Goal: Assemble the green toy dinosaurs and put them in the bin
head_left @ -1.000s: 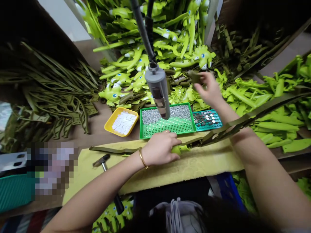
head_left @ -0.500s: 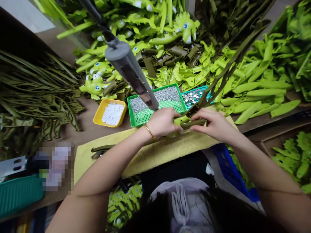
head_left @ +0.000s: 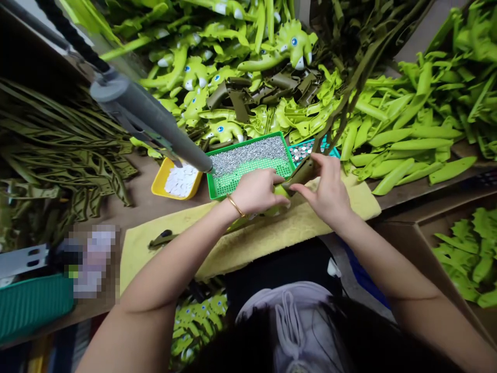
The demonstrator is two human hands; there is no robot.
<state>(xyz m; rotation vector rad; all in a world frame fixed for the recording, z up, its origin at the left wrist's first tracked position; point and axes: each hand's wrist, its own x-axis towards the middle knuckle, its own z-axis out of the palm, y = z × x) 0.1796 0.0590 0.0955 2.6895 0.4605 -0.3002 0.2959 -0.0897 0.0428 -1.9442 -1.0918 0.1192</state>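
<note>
My left hand (head_left: 258,192), with a gold bangle at the wrist, is closed on a lime-green plastic toy piece (head_left: 280,195) over the yellow cloth. Most of that piece is hidden under my fingers. My right hand (head_left: 329,190) pinches an olive plastic part (head_left: 302,172) between thumb and fingers. This part meets the green piece, and a long olive strip runs from it up to the back right. A grey hanging electric screwdriver (head_left: 151,122) tilts down left of my left hand, its tip near the green tray. Another olive piece (head_left: 162,238) lies by my left forearm.
A green tray (head_left: 248,167) of small screws sits ahead, with a teal tray (head_left: 305,151) of metal discs beside it. White pieces fill a yellow tub (head_left: 157,184). Lime-green parts (head_left: 411,140) pile up at back and right, olive parts (head_left: 58,140) at left. Yellow cloth (head_left: 143,264) covers the front.
The screwdriver has swung left, away from my left hand. My right hand has turned more upright, and the olive part now tilts up to the right. My left hand stays nearly in place.
</note>
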